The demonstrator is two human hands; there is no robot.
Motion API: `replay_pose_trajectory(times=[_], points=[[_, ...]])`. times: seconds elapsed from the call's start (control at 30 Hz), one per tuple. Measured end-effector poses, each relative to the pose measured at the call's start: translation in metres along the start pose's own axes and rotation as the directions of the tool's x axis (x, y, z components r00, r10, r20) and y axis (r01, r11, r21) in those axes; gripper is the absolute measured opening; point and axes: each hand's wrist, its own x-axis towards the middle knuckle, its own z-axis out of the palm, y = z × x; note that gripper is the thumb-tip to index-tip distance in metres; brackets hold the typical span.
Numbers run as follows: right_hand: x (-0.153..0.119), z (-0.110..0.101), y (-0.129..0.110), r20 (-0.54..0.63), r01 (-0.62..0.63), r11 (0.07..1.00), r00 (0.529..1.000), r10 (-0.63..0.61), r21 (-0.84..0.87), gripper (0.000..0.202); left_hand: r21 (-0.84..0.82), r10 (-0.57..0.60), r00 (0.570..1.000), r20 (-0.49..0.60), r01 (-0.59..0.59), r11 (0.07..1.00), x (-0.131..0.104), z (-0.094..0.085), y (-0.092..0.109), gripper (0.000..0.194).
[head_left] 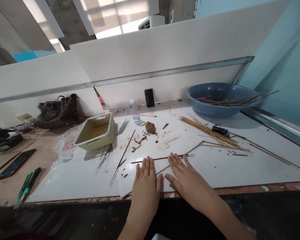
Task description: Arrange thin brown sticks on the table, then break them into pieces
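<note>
My left hand lies flat, palm down, near the table's front edge, its fingertips over a thin brown stick. My right hand is also flat with fingers stretched, its fingertips on the same stick farther right. The stick runs sideways under both hands, and its right end looks thinner and paler. Beyond the hands sits a lump of brown clay-like material with crumbs and broken bits around it. Left of my left hand, another brown-coated stick lies slanting. A bundle of thin tan sticks rests to the right.
A pale green basin, a clear bottle and a dark phone leaning on the partition stand behind. A blue tub holds sticks at back right. Green-handled pliers and a bag lie left. Thin wires lie beside the basin.
</note>
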Motion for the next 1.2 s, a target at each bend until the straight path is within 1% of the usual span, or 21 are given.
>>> replay_pose_trajectory(times=[0.07,0.17,0.23,0.27,0.33,0.43,0.5,0.57,0.7,0.77,0.83,0.93,1.0,1.07,1.2], points=[[0.005,-0.004,0.001,0.022,-0.007,1.0,1.0,0.007,0.003,0.083,-0.009,0.002,0.999,0.034,-0.002,1.0,0.007,-0.004,-0.002,0.06],[0.027,-0.011,0.005,0.031,-0.038,0.999,0.999,0.038,-0.017,0.08,-0.021,-0.037,0.996,0.084,0.039,0.999,0.032,-0.011,-0.005,0.056],[0.037,-0.012,0.007,0.021,-0.05,0.998,0.998,0.051,-0.032,0.078,-0.026,-0.075,0.993,0.089,0.078,0.997,0.044,-0.014,-0.005,0.055],[0.038,-0.01,0.008,0.014,-0.049,0.998,0.999,0.05,-0.038,0.077,-0.026,-0.085,0.993,0.087,0.088,0.996,0.045,-0.015,-0.005,0.055],[0.031,-0.004,0.007,-0.004,-0.038,0.998,0.999,0.037,-0.054,0.079,-0.023,-0.082,0.993,0.08,0.084,0.996,0.038,-0.014,-0.003,0.056],[0.011,0.007,0.006,-0.039,-0.011,0.997,0.999,0.008,-0.073,0.082,-0.033,-0.049,0.997,0.068,0.051,0.998,0.016,-0.009,-0.002,0.059],[0.005,0.008,0.006,-0.048,0.006,0.997,0.999,-0.009,-0.074,0.082,-0.049,-0.035,0.998,0.058,0.038,0.998,0.009,-0.007,-0.005,0.059],[0.012,0.002,0.009,-0.025,0.007,0.998,1.0,-0.009,-0.068,0.08,-0.062,-0.033,0.998,0.062,0.036,0.997,0.014,-0.008,-0.009,0.058],[0.041,-0.015,0.015,0.065,-0.03,0.999,0.997,0.033,-0.045,0.076,-0.065,-0.064,0.992,0.112,0.071,0.995,0.038,-0.015,-0.014,0.057],[0.044,-0.015,0.016,0.063,-0.037,0.998,0.997,0.04,-0.046,0.077,-0.063,-0.075,0.989,0.128,0.084,0.994,0.04,-0.017,-0.015,0.058],[0.033,-0.009,0.014,0.029,-0.031,0.997,0.999,0.033,-0.065,0.078,-0.065,-0.06,0.991,0.119,0.068,0.996,0.03,-0.017,-0.015,0.059],[0.007,0.005,0.01,0.0,-0.019,0.995,1.0,0.019,-0.099,0.081,-0.073,-0.01,0.998,0.067,0.015,0.997,0.006,-0.012,-0.017,0.06],[-0.001,0.01,0.01,-0.01,-0.01,0.994,1.0,0.009,-0.108,0.083,-0.072,0.007,0.999,0.045,-0.004,0.997,-0.001,-0.009,-0.019,0.06],[0.004,0.01,0.011,-0.028,-0.008,0.994,1.0,0.005,-0.111,0.082,-0.066,0.002,0.999,0.051,0.002,0.998,0.005,-0.009,-0.02,0.059],[0.038,-0.001,0.017,-0.027,-0.033,0.993,0.999,0.03,-0.116,0.077,-0.082,-0.066,0.994,0.092,0.074,0.994,0.033,-0.016,-0.018,0.057]])
